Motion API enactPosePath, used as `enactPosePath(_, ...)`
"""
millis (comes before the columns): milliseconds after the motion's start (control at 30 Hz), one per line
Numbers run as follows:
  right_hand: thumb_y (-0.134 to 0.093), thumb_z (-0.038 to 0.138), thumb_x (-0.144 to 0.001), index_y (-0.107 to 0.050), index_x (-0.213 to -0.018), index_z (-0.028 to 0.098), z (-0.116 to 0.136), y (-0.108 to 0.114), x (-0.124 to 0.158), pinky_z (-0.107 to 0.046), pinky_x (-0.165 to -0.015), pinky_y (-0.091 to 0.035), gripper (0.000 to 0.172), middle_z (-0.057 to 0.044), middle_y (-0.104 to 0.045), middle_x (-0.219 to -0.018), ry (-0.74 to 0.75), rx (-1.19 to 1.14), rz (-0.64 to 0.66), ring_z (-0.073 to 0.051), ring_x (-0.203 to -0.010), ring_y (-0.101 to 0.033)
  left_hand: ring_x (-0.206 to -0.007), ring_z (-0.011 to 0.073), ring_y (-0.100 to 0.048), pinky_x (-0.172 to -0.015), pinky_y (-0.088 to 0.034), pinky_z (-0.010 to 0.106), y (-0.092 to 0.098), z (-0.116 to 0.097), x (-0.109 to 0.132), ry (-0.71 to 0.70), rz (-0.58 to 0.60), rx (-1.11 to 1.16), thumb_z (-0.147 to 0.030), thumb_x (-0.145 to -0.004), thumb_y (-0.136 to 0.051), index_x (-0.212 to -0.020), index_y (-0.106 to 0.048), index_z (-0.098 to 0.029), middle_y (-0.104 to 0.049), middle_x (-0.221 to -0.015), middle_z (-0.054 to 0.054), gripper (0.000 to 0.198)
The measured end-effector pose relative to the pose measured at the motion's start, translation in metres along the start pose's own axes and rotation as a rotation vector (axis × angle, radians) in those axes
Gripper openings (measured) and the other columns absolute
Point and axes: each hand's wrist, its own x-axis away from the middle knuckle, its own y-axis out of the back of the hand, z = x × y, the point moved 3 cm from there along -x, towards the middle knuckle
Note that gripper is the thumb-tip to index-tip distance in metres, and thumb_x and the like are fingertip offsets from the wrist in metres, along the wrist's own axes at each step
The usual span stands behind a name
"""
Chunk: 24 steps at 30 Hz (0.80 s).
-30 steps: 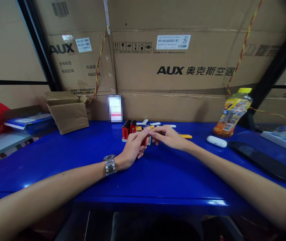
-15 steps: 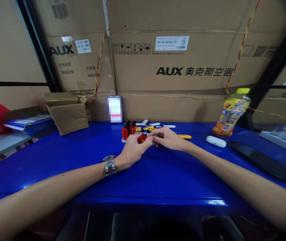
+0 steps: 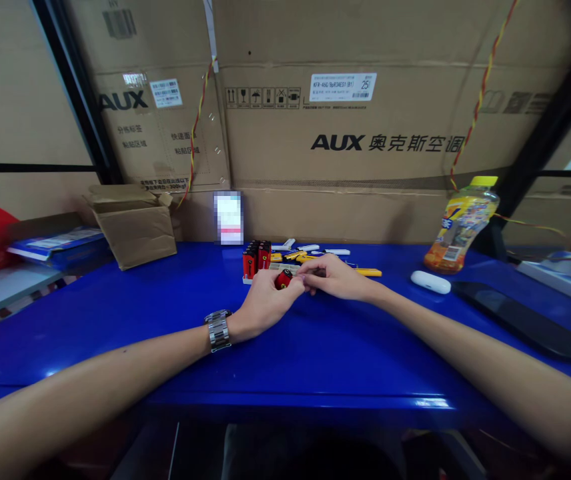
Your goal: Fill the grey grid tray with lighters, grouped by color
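Red cylinder [image 3: 283,279], blue table [image 3: 325,360], cardboard [image 3: 390,110] behind

On the desk [image 3: 315,353], a tray [image 3: 247,281] of upright cylinders [image 3: 250,261] is placed behind the left hand [image 3: 268,298], in which one further cylinder [image 3: 283,279] is held; the right hand [image 3: 334,275] is set close beside. Large cartons [image 3: 390,120] are ranged behind, with a screen [image 3: 229,219] stood before them. A small box [image 3: 138,230] is placed to the left, a bottle [image 3: 460,230] to the right, a case [image 3: 430,282] before it.
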Motion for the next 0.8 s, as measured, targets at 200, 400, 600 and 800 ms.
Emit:
enactPosePath(200, -0.055, 0.032, -0.083, -0.066, -0.079, 0.015, 0.001, 0.0, 0.0, -0.024, -0.052, -0.046, 0.021, -0.002, -0.063, -0.063, 0.0, 0.009, 0.002, -0.011, -0.053, -0.057, -0.036, 0.0062, -0.03, -0.036, -0.02, 0.021, 0.0, 0.0, 0.0, -0.002, -0.017, -0.035, -0.036, -0.076, -0.053, -0.053, -0.037, -0.02, -0.032, -0.04, -0.008, 0.032)
enactPosePath(400, -0.053, 0.039, -0.086, -0.065, -0.076, 0.014, 0.003, 0.002, 0.0, -0.024, -0.052, -0.045, 0.029, -0.002, -0.062, -0.062, 0.013, -0.038, -0.035, -0.011, -0.053, -0.056, -0.042, 0.0065, -0.033, -0.04, -0.025, 0.021, -0.001, 0.002, -0.001, -0.026, 0.061, -0.053, -0.031, -0.073, -0.058, -0.058, -0.04, -0.019, -0.037, -0.047, -0.007, 0.027)
enactPosePath(600, -0.052, 0.05, -0.085, -0.061, -0.085, 0.014, 0.019, 0.006, 0.002, -0.026, -0.054, -0.047, 0.037, -0.002, -0.061, -0.066, 0.037, -0.254, -0.179, -0.011, -0.053, -0.056, -0.052, 0.0088, -0.042, -0.047, -0.033, 0.023, -0.002, 0.009, -0.002, -0.055, 0.037, -0.099, -0.019, -0.066, -0.06, -0.077, -0.048, -0.018, -0.049, -0.064, -0.004, 0.017)
enactPosePath(800, -0.062, 0.038, -0.08, -0.06, -0.083, 0.015, 0.035, 0.004, 0.003, -0.023, -0.051, -0.045, 0.023, -0.001, -0.061, -0.064, 0.068, -0.176, -0.223, -0.009, -0.052, -0.055, -0.062, 0.0122, -0.051, -0.056, -0.04, 0.026, 0.003, 0.0, -0.001, -0.059, 0.021, -0.036, -0.021, -0.07, -0.061, -0.092, -0.039, -0.02, -0.055, -0.076, -0.001, 0.032)
